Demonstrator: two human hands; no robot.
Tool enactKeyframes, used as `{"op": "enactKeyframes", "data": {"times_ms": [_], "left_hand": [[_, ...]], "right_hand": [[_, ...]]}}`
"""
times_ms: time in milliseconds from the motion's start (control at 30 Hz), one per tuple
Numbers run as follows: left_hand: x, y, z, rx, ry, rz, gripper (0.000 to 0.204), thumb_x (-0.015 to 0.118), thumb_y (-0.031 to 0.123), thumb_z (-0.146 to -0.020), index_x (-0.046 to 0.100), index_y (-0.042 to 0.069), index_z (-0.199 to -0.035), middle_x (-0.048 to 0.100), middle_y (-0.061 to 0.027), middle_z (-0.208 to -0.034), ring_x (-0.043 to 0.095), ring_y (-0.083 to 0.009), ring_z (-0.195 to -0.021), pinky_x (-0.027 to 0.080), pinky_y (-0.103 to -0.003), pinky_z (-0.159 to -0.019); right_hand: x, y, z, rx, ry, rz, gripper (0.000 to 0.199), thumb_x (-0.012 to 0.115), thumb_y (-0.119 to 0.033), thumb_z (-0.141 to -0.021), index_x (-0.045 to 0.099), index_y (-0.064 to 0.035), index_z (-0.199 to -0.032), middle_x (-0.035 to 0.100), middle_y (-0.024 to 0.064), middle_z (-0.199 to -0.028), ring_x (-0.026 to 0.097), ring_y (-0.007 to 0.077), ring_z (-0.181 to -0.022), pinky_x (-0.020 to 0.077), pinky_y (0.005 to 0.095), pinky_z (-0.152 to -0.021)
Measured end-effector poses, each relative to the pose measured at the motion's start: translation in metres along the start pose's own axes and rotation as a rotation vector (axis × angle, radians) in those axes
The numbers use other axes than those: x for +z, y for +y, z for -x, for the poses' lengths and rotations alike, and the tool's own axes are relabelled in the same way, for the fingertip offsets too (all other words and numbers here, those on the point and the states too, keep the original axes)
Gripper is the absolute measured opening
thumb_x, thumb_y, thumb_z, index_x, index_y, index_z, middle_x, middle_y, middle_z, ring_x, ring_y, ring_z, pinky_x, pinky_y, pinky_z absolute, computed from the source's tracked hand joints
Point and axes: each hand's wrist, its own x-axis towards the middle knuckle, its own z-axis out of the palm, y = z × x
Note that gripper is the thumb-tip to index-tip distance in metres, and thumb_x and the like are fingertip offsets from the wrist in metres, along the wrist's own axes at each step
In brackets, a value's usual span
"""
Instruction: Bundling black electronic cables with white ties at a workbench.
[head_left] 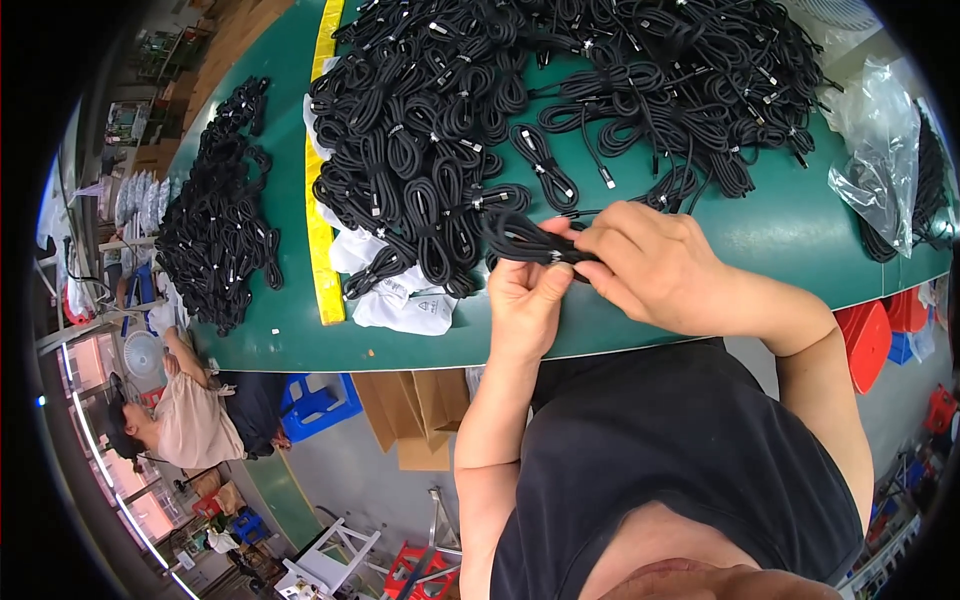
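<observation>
Coiled black cable (520, 238) sits between both hands just above the near edge of the green table (780, 235), a little past the picture's centre toward 12 o'clock. The left hand (527, 295) cradles the bundle from below, thumb and fingers closed around its loops, while the right hand (645, 262) pinches shut on the coil's waist from the 3 o'clock side, where a small pale band or tie seems to sit. By my reading, the coil is being bound or checked at its middle; the next move would call for a firm pinch so the loops do not spring apart. At 12 o'clock a large heap of cables (560, 90) covers the table; a second, narrower pile of cables (220, 210) lies at 9 o'clock. A yellow strip (318, 190) runs between the two, from far edge to near edge. White flat pouches (405, 300) with small dark printed marks lie under the heap's near side. A crumpled clear plastic bag (880, 150) rests at 2 o'clock. Red and blue crates (880, 335) stand on the floor at 4 o'clock.
</observation>
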Motion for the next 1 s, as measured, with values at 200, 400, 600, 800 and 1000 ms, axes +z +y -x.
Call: {"op": "enactKeyframes", "data": {"times_ms": [200,400,600,800,1000], "left_hand": [[-0.001,-0.003,-0.003,-0.021,-0.026,-0.078,0.044,0.059,0.01,-0.084,0.044,-0.002,-0.122,0.055,-0.0115,-0.108,0.054,-0.0182,-0.097,0.041,-0.032,-0.089],[0.004,0.014,-0.005,-0.154,-0.034,0.027,0.05,0.052,0.019,-0.087,0.034,-0.003,-0.129,0.053,-0.0117,-0.098,0.056,-0.0237,-0.09,0.047,-0.029,-0.076],[-0.003,0.01,-0.006,-0.433,-0.272,0.264,0.049,0.048,0.026,-0.086,0.034,-0.003,-0.122,0.053,-0.0158,-0.083,0.053,-0.0188,-0.054,0.038,-0.023,-0.04],[0.003,0.009,-0.005,-0.159,0.437,-0.017,0.05,0.035,0.04,-0.092,0.054,-0.006,-0.091,0.056,-0.0127,-0.069,0.052,-0.0194,-0.042,0.035,-0.025,-0.032],[0.021,0.017,-0.015,-0.12,0.468,-0.384,0.063,0.026,0.048,-0.093,0.053,-0.005,-0.072,0.053,-0.0112,-0.054,0.05,-0.0171,-0.038,0.037,-0.024,-0.034]], "right_hand": [[0.005,0.002,0.009,0.065,-0.095,-0.073,0.016,0.063,-0.012,-0.074,0.053,-0.0021,-0.08,0.05,0.0083,-0.074,0.056,0.0228,-0.063,0.0463,0.0325,-0.049],[-0.015,0.017,-0.012,-0.007,0.096,-0.142,0.025,0.066,-0.019,-0.074,0.057,-0.002,-0.091,0.053,0.009,-0.083,0.055,0.0258,-0.076,0.0473,0.0346,-0.062],[0.009,0.036,-0.026,0.307,-0.147,-1.055,0.034,0.042,-0.02,-0.093,0.049,0.0017,-0.118,0.056,0.0129,-0.109,0.055,0.0206,-0.101,0.0422,0.0302,-0.087],[0.028,0.027,-0.014,0.293,0.04,-0.955,0.026,0.041,-0.013,-0.094,0.054,0.0031,-0.11,0.059,0.0112,-0.102,0.057,0.0179,-0.095,0.0448,0.0284,-0.083],[0.05,0.01,0.001,0.345,0.29,-0.814,0.027,0.038,-0.016,-0.095,0.052,0.0025,-0.108,0.056,0.0083,-0.093,0.055,0.0151,-0.086,0.0439,0.0263,-0.079]]}}
